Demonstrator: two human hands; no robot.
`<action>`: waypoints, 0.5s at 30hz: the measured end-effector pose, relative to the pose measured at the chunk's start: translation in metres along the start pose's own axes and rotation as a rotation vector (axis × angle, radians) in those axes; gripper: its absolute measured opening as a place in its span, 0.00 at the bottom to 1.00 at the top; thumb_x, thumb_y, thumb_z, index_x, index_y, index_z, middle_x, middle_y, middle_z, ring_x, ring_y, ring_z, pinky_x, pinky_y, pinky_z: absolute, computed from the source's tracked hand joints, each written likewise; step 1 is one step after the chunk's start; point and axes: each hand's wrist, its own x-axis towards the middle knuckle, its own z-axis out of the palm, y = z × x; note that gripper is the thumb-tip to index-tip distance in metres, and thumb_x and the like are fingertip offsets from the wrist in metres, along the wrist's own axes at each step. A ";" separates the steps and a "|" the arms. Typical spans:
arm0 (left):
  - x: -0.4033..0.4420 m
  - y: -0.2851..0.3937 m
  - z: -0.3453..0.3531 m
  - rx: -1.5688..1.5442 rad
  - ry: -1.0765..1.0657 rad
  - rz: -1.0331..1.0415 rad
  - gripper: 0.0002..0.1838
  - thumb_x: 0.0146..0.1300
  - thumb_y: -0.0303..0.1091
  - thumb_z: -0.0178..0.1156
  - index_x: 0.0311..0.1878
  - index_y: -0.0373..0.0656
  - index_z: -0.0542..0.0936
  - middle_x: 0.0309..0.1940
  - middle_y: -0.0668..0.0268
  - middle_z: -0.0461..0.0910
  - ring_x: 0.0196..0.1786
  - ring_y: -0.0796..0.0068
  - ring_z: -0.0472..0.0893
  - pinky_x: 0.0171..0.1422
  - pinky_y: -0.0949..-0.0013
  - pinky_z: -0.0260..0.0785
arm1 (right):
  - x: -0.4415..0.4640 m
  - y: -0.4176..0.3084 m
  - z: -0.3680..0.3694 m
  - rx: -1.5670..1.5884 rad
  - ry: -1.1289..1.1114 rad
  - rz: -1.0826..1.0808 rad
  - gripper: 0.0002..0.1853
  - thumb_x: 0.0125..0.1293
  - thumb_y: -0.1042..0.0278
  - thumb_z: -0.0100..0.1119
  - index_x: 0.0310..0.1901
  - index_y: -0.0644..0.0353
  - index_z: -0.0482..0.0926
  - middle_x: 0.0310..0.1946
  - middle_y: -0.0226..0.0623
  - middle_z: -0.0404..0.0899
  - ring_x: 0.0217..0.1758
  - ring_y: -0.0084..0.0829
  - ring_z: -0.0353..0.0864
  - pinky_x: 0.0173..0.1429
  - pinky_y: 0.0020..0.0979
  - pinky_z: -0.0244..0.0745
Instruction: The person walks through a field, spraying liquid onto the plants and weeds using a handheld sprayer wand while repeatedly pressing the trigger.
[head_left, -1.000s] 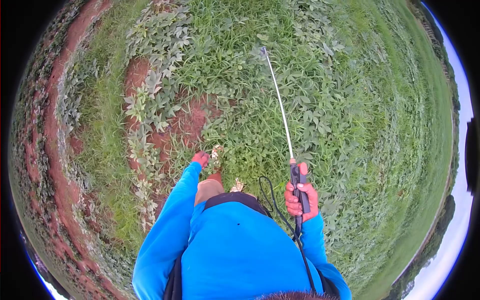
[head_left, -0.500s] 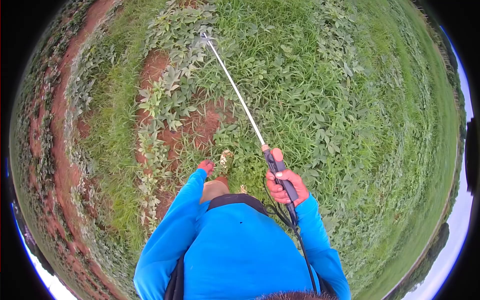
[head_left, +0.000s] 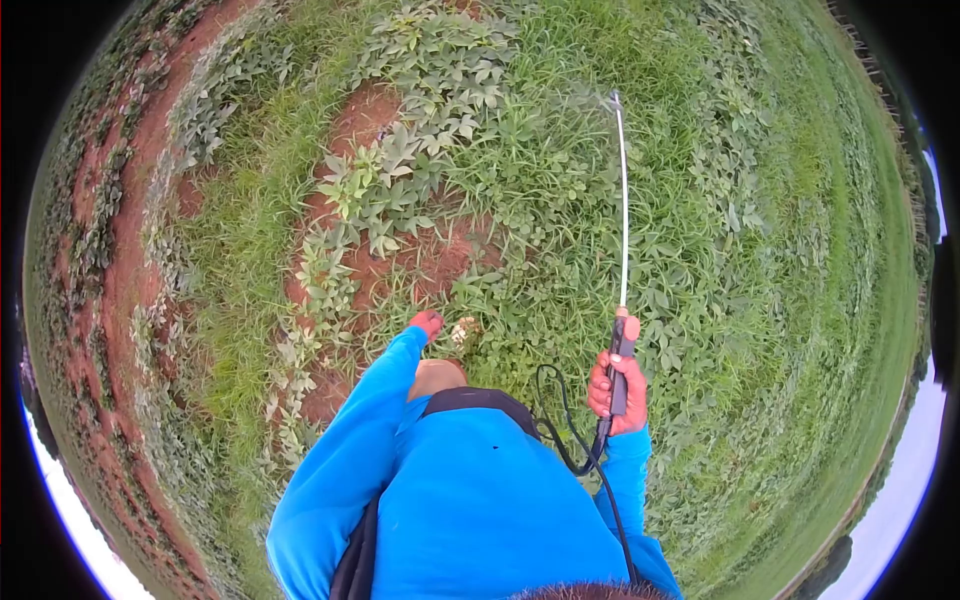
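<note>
My right hand [head_left: 622, 390] is wrapped round the dark handle of a sprayer wand [head_left: 624, 210], its thumb up by the orange-tan part near the top. The thin white lance points away from me, and a faint mist [head_left: 590, 98] hangs beside its tip, over grass. From the bottom of the handle a black hose [head_left: 570, 455] loops and runs down along my right side. My left hand [head_left: 428, 323] is held out in front of my left hip, fingers curled in, with nothing visible in it. Close to it is a pale, blurred patch at my foot [head_left: 463, 333].
Tall grass and weeds [head_left: 560, 200] cover the ground ahead. Broad-leaved crop plants [head_left: 430, 90] grow in a row to the left of the wand, with bare reddish soil [head_left: 440, 260] between them. Farther left runs a strip of red earth [head_left: 135, 230].
The wand has swung to the right, its tip moving from over the leafy crop row to over grass. My right hand has shifted right with it. My left hand has moved slightly right.
</note>
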 end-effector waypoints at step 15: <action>0.036 0.023 -0.025 0.055 0.024 0.012 0.14 0.57 0.40 0.53 0.42 0.45 0.79 0.25 0.68 0.78 0.23 0.76 0.76 0.25 0.70 0.68 | 0.037 -0.023 0.001 0.027 0.247 -0.193 0.11 0.63 0.56 0.53 0.31 0.53 0.68 0.17 0.27 0.63 0.12 0.19 0.60 0.11 0.21 0.57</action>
